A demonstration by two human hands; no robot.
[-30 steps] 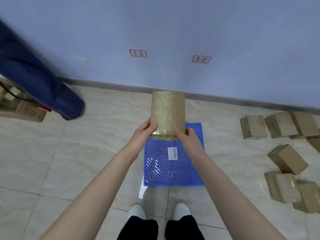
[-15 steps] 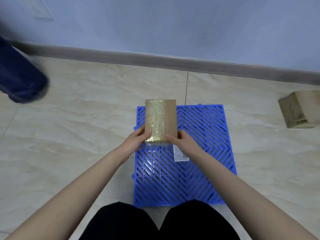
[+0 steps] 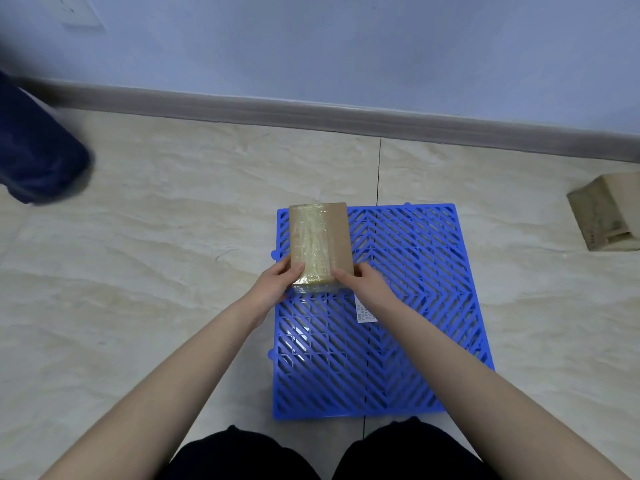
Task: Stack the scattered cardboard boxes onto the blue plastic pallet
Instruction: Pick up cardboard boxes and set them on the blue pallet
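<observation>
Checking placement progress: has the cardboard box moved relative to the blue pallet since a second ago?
Yes: left hand and right hand have lowered the cardboard box toward the far-left corner of the blue pallet.

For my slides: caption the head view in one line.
Left hand and right hand grip a taped cardboard box at the far left corner of the blue pallet; another box lies nearby.

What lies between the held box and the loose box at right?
Head view: only open blue pallet grid, then bare floor tile, between held box and loose box.
</observation>
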